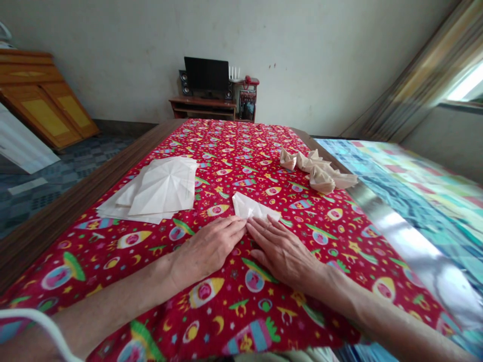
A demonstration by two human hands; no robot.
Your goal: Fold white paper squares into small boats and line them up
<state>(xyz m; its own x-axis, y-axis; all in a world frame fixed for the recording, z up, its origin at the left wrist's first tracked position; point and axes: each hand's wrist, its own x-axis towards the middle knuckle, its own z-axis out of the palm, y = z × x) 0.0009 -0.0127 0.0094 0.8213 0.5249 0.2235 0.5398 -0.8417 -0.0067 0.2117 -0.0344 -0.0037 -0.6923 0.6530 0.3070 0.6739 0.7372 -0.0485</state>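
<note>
Both hands lie palm down and meet at the near edge of a small, folded, off-white paper piece [256, 207], set near the middle of a red cloth printed with colourful rockets and stars [226, 173] that covers a dark brown wooden table [75, 201]. The right hand [287, 251] is flat, its fingers extended over the paper and its thumb apart. The left hand [215, 245] is gently curved, fingers together, tips just beside the right fingertips; whether it pinches the paper underneath cannot be told.

To the left lies an uneven stack of white paper sheets with radiating creases [166, 188]. To the right, near the cloth's edge, sits a cluster of folded, pointed cream paper shapes [320, 180]. A bed with a pale blue patchwork cover [426, 201] stands alongside the table. Beyond its far end, a black flat monitor [207, 74] rests on a reddish-brown wooden stand [204, 102] against the wall.
</note>
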